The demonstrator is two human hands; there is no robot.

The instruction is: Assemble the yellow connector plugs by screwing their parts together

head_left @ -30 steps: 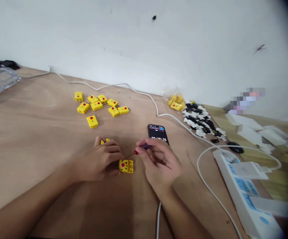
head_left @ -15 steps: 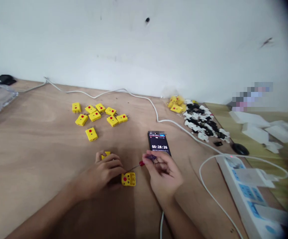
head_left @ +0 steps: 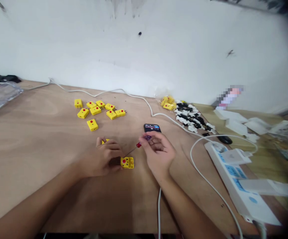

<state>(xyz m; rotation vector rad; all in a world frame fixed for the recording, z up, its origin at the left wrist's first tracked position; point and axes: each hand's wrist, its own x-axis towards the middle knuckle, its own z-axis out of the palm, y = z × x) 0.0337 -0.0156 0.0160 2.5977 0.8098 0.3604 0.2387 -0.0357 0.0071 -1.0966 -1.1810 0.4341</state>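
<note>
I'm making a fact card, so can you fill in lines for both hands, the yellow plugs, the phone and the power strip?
Left hand: at the left end of an opened yellow plug
Right hand: holding a screwdriver, its tip near that plug
Loose yellow plugs: nine, beyond the left hand
Phone: behind the right hand, partly hidden
Power strip: off to the right, with adapters in it

A phone [head_left: 151,128] lies face-up on the wooden table [head_left: 46,139]. A white cable [head_left: 140,96] runs near the pale wall [head_left: 84,43]. On the right, a power strip [head_left: 255,209] holds white plugs [head_left: 235,156]; a dark oval object [head_left: 225,139] and white blocks [head_left: 236,126] lie beyond it. A clear plastic case [head_left: 2,96] sits far left.
</note>
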